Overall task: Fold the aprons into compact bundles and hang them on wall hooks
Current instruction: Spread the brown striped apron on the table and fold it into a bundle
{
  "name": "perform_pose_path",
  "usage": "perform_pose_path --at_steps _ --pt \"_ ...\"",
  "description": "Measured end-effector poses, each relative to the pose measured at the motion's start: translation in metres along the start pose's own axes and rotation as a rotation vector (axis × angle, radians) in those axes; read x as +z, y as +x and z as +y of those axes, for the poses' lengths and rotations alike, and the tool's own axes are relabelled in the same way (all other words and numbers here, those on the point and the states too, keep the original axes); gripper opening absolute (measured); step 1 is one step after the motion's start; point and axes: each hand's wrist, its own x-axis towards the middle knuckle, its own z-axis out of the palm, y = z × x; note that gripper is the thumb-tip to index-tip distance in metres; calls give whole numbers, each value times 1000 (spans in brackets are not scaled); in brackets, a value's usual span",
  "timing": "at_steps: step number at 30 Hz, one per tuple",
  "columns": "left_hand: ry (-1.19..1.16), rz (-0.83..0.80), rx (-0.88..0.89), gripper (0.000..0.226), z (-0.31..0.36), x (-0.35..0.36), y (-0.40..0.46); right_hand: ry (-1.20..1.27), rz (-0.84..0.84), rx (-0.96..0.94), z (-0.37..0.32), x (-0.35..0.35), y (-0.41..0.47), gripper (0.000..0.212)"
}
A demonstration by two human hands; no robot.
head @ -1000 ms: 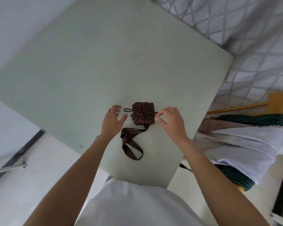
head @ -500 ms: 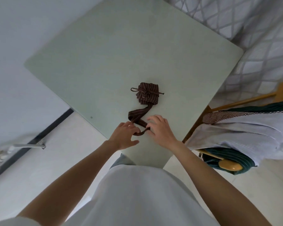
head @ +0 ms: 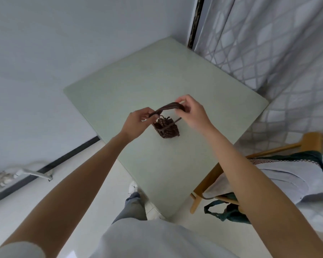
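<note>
I see the brown apron bundle [head: 167, 130] already tied, hanging above the table [head: 175, 71]; my left hand [head: 138, 123] and right hand [head: 192, 113] both pinch its strap loop [head: 170, 106]. I judge hanging remains, and more aprons [head: 279, 175] wait on the chair [head: 311, 141]

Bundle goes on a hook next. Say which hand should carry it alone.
Probably right. The right hand pinches the brown striped strap loop at its top; the left hand holds its lower end beside the hanging brown striped apron bundle.
</note>
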Motion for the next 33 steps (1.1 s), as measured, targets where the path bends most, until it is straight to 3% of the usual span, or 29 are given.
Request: perform_pose_path --at_steps 5,11,15,17,21,24,28,33 --pt "33 148 112 9 22 -43 30 15 -27 -48 -59 -5 31 31" --pt "209 85 343 48 24 -101 42 36 -121 -130 -119 30 56 36" --pt "-2 118 334 26 19 -150 36 -12 -138 -179 -149 76 75 33" --pt "-110 128 314 18 16 -180 34 -173 -94 -237 -163 99 86 27" --pt "-73 -16 308 6 10 -257 49 -388 -6 -377 -197 136 115 8" --pt "-6 -68 296 10 17 -304 63 -278 31 -354 -229 153 135 10" --pt "136 27 441 20 27 -347 80 -188 -38 -270 -271 169 165 24" --pt "267 341 549 22 37 -407 111 187 -254 -180 -329 179 214 32"
